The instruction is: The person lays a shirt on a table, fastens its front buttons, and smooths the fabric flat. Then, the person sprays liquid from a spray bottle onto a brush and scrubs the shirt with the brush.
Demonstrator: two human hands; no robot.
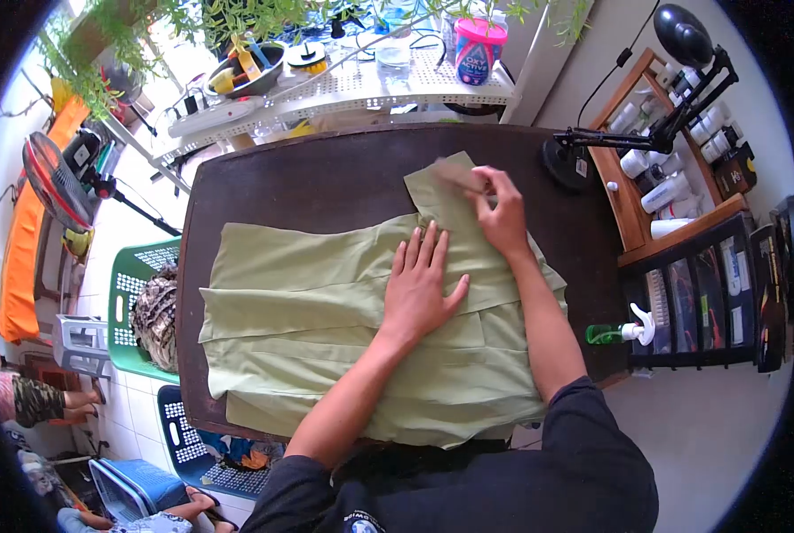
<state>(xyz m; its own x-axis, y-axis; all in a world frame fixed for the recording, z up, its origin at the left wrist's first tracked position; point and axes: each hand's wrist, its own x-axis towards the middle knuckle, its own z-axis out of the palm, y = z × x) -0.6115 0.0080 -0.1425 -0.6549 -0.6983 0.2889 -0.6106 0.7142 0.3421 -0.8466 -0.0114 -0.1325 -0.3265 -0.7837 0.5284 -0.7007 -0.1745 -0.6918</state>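
A light green garment (326, 302) lies spread over the dark brown table (281, 182), with folds running along it. My left hand (422, 284) rests flat on its upper middle part, fingers spread. Near the table's far edge, my right hand (501, 209) grips a brownish brush-like object (457, 174), blurred by motion, over a narrow part of the garment that sticks out at the top. What the underside of that object looks like is hidden.
A black desk lamp (572, 162) stands at the back right, and a green spray bottle (612, 334) lies at the right edge. Behind is a white perforated shelf (361, 91). Green (128, 342) and blue baskets (182, 444) stand at the left. Other people's legs show lower left.
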